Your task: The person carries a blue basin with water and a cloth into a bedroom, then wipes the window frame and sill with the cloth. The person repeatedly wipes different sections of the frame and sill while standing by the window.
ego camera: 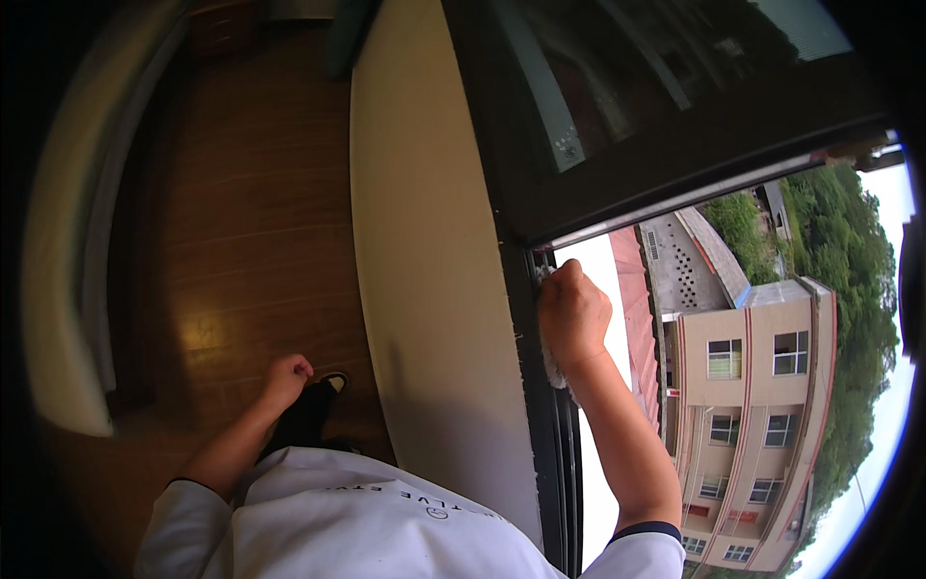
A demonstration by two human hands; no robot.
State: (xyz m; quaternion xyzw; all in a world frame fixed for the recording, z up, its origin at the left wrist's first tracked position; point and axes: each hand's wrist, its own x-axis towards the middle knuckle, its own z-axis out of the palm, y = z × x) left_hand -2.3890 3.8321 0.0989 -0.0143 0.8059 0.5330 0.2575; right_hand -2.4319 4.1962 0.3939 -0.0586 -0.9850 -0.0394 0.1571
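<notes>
My right hand (575, 313) is closed over a pale, fluffy cloth (555, 373), pressed onto the dark track of the window frame (568, 463). Most of the cloth is hidden beneath the fingers and palm. Just beyond the fist stands the edge of a dark-framed sliding window panel (636, 192). My left hand (287, 380) hangs low over the wooden floor near my body. Its fingers are curled, and nothing shows in them.
A cream wall (419, 239) runs below the window frame, beside the brown plank floor (268, 203). At far left is a pale, padded-looking piece of furniture (58, 311). Outside the open window are a red roof (633, 289), a multi-storey building (752, 405) and trees (846, 246).
</notes>
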